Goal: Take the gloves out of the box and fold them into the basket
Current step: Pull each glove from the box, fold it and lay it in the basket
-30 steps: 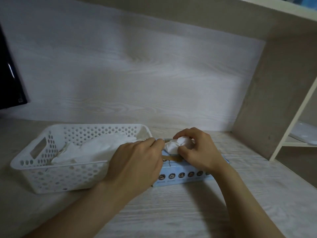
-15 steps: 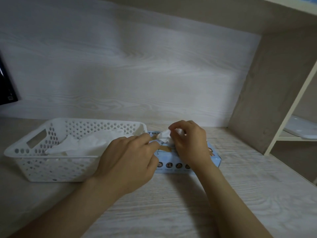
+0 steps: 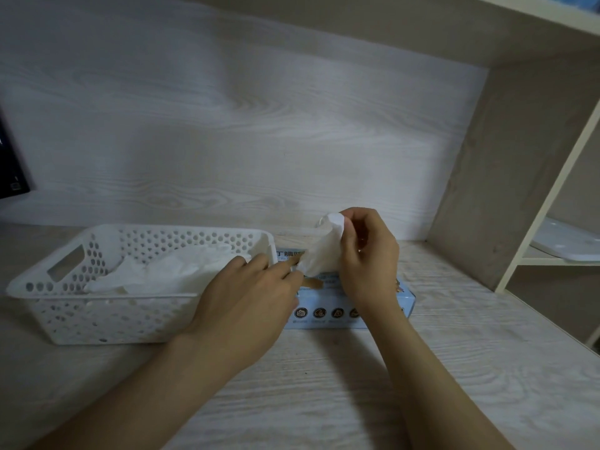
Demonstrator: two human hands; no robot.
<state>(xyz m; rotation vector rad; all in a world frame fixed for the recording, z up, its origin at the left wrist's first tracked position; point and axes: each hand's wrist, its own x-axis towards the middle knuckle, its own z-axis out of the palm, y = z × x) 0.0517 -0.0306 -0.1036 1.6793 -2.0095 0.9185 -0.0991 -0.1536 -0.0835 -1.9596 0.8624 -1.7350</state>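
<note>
Right hand [image 3: 367,254] pinched shut on a white glove [image 3: 321,251], thumb and fingers gathered at its upper end, glove drawn up in a crumpled cone with its lower end at the slot of the box [image 3: 344,306]; whether it is wholly free cannot be told. Left hand [image 3: 250,297] lying over the box's near-left end, fingers stretched toward the slot and the glove's foot, seemingly pressing the box down; no clear grip visible, so its hold cannot be told. Box pale blue, flat on the wooden desk [image 3: 454,368], touching or just beside the right wall of the white perforated basket [image 3: 65,306]. Several white gloves [image 3: 168,271] already lying loosely in the basket. Likely trouble from here: pulled too fast, a second glove dragged out with the first, clinging thin film to thin film; box lifted or slid if the left hand's pressure eases; glove stretched or torn on the slot's edge; a crumpled glove hard to fold flat.
</note>
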